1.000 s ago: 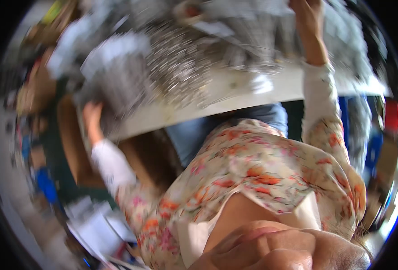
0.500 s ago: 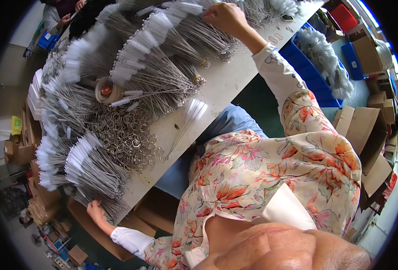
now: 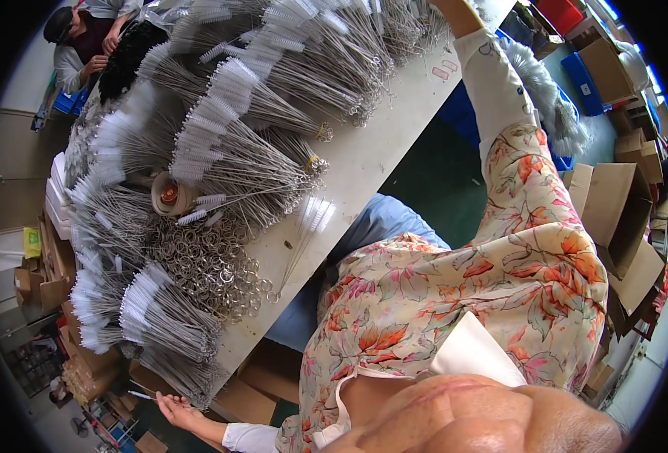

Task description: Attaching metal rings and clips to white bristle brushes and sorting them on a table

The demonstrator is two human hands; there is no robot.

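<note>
At the lower left, past the table corner, my left hand [image 3: 179, 412] pinches a thin white stick [image 3: 142, 395], perhaps a pen; its kind is unclear. Beside it lies a bundle of wire-handled brushes [image 3: 169, 313] with white bristles. My right arm [image 3: 492, 83] reaches up to the far edge, where the hand is cut off by the top of the view. A few loose brushes [image 3: 317, 215] lie nearer me. Left of them is a pile of metal rings [image 3: 209, 264].
Large stacks of brushes [image 3: 232, 143] cover much of the table [image 3: 383, 140]. A tape roll [image 3: 169, 194] sits among them. Cardboard boxes [image 3: 613, 219] and a blue bin of bristly items [image 3: 549, 102] stand at the right. Another person [image 3: 85, 45] works at the far left.
My left hand has moved down and off the table corner, now with a thin white stick in its fingers. My right hand has gone farther up, out of view. The view has shifted slightly.
</note>
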